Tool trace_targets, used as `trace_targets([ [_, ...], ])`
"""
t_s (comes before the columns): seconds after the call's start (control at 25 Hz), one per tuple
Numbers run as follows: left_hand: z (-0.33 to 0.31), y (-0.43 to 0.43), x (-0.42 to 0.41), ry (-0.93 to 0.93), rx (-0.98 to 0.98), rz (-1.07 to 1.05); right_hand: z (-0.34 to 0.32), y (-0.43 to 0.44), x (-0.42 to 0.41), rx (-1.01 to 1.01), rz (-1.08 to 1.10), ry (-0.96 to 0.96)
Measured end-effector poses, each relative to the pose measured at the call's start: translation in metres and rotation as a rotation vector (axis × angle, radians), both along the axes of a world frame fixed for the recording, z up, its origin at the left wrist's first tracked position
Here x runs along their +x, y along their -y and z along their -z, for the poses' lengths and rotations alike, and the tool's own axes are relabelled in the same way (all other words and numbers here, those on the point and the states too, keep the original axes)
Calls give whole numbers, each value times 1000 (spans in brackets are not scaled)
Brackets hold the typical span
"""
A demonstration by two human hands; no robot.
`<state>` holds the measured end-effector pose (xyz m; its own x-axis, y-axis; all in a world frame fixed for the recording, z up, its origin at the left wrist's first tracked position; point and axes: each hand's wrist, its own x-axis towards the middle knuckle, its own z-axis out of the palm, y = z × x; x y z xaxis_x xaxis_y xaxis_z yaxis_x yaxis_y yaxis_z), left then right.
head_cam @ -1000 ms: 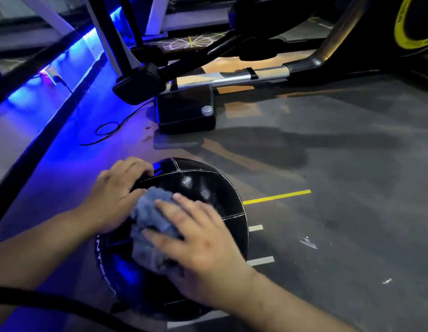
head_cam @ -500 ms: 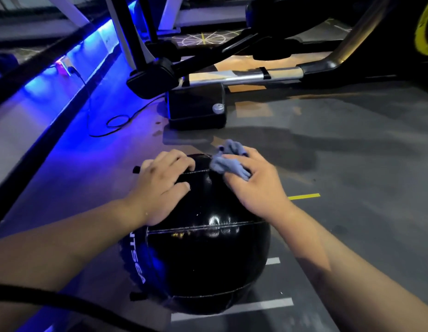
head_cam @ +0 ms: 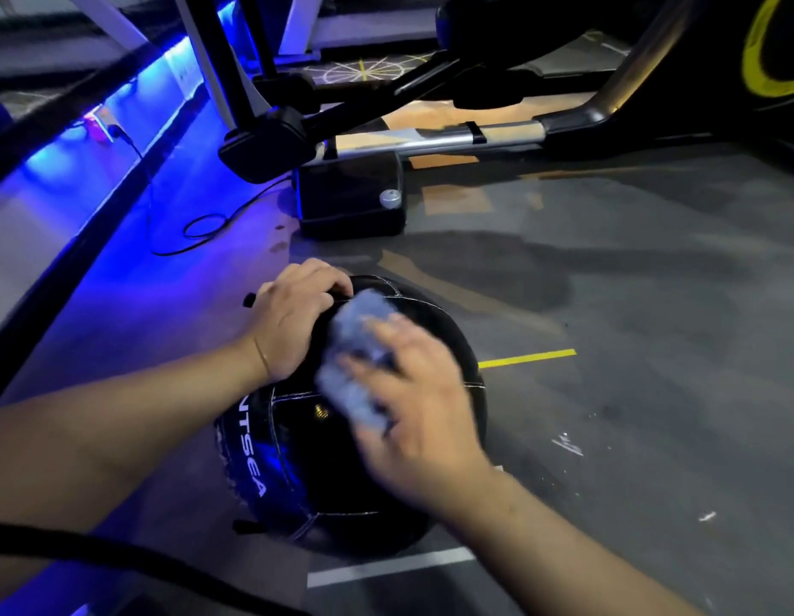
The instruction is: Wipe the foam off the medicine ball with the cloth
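Nearest the camera, a dark hose (head_cam: 75, 549) crossed the lower left corner, and a white line (head_cam: 386, 569) was painted on the floor (head_cam: 630, 393) just in front of the ball (head_cam: 341, 482). The ball, black and stitched, sat on the floor between both forearms.

The right hand (head_cam: 424, 420) lay on the ball's upper face with its fingers extended, pressing the cloth (head_cam: 355, 349) flat against the surface. Both hand and cloth were blurred, so finer detail of the hold could not be confirmed. The left hand (head_cam: 293, 317) gripped the ball's upper left side, fingers curled over the top, touching the cloth's edge.

No foam could be made out on the visible panels. The lower and far sides were hidden.

Assessment: the wiping step was in hand, judged mid-stroke across the top. The next move would call for a firm bracing grip from the left hand while the cloth is carried down the sides, then a turn of the ball to expose the unseen faces.

Further off, a yellow line (head_cam: 526, 358) marked the floor to the right. Beyond it stood a black box (head_cam: 348, 202) with a silver knob, a loose cable (head_cam: 199, 233) to its left, and an exercise machine (head_cam: 475, 140) behind.
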<state>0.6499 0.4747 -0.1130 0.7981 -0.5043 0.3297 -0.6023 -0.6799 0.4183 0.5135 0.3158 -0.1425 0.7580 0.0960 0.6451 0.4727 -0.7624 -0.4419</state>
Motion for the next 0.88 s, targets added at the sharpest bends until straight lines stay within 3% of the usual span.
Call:
trace_targets([
  [0.08, 3, -5, 3, 24, 6, 34, -10, -9, -9, -255, -177, 18],
  [0.12, 5, -9, 4, 28, -9, 44, -9, -1, -4, -264, -196, 10],
  [0.2, 6, -13, 7, 6, -48, 35, 0, 23, 6, -38, -117, -44],
  [0.32, 5, -9, 12, -35, -44, -13, 20, 64, 18, 474, 244, -281],
  [0.4, 6, -3, 18, -44, -31, -16, 33, 67, 10, 622, 364, -345],
  [0.52, 3, 9, 29, -65, 9, -21, 53, 33, -21, 502, 351, -91],
  [0.72, -1, 7, 34, -82, -2, -78, 69, 2, -57, -111, -49, 148],
  [0.8, 1, 7, 33, -72, -1, -68, 72, 25, -44, -109, -104, 169],
  [0.88, 0, 10, 33, -75, 25, -64, 80, 46, -35, 83, 4, 109],
])
